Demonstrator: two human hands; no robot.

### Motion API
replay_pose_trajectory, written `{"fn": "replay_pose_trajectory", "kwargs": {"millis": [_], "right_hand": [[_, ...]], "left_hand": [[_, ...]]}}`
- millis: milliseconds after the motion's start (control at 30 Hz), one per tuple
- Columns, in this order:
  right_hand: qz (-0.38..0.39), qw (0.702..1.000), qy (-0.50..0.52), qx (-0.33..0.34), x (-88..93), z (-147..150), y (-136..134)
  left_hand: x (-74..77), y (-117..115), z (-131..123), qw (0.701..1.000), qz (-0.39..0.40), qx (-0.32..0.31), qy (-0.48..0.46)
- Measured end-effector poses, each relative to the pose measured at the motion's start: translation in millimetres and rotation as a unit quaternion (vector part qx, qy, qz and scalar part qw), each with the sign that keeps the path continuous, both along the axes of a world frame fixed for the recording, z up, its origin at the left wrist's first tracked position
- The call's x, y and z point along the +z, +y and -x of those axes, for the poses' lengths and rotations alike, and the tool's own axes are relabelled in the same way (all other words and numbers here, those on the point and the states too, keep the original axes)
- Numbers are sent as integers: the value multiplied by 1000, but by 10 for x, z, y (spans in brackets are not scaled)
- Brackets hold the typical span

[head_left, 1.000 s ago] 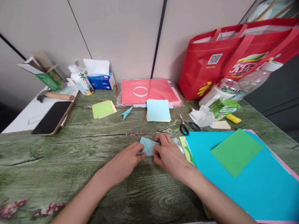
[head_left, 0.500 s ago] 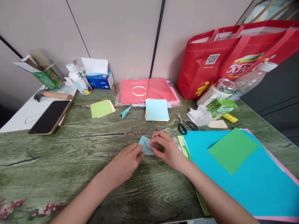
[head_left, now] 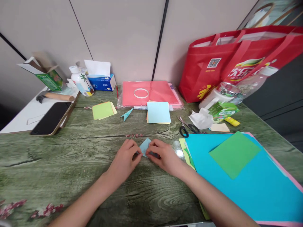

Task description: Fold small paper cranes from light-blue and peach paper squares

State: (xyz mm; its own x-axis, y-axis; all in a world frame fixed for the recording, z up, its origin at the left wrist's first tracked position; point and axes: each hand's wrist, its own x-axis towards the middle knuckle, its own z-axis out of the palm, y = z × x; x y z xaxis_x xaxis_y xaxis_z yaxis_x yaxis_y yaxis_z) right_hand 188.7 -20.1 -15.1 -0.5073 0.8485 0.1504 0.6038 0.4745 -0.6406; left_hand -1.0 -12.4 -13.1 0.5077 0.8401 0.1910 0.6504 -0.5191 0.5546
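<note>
A small light blue folded paper (head_left: 145,145) lies on the green wood-grain table (head_left: 71,157) in front of me. My left hand (head_left: 125,160) pinches its left side with fingertips pressed together. My right hand (head_left: 163,156) presses and pinches its right side, covering much of the sheet. Only a pointed upper part of the paper shows between the two hands.
A stack of square papers (head_left: 158,112), a small blue folded piece (head_left: 127,114), green-yellow squares (head_left: 103,110), scissors (head_left: 186,127), large blue sheets with a green sheet (head_left: 234,154), a red bag (head_left: 227,63), a phone (head_left: 50,118), a tissue box (head_left: 101,80) and a pink packet with a tape ring (head_left: 140,93).
Both hands have closed in on the blue paper. The right hand slid left over it, so less paper shows, and the left hand moved up beside it.
</note>
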Motion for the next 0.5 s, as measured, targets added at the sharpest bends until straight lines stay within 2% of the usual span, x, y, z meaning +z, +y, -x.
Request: {"fn": "replay_pose_trajectory", "kwargs": {"millis": [133, 333, 500], "right_hand": [[3, 1000, -3, -14, -4, 17, -12], [12, 1000, -6, -25, -23, 12, -5], [9, 1000, -4, -25, -7, 15, 2]], "left_hand": [[-25, -44, -91, 997, -24, 36, 59], [36, -27, -95, 973, -71, 34, 216], [89, 30, -52, 953, -82, 34, 288]]}}
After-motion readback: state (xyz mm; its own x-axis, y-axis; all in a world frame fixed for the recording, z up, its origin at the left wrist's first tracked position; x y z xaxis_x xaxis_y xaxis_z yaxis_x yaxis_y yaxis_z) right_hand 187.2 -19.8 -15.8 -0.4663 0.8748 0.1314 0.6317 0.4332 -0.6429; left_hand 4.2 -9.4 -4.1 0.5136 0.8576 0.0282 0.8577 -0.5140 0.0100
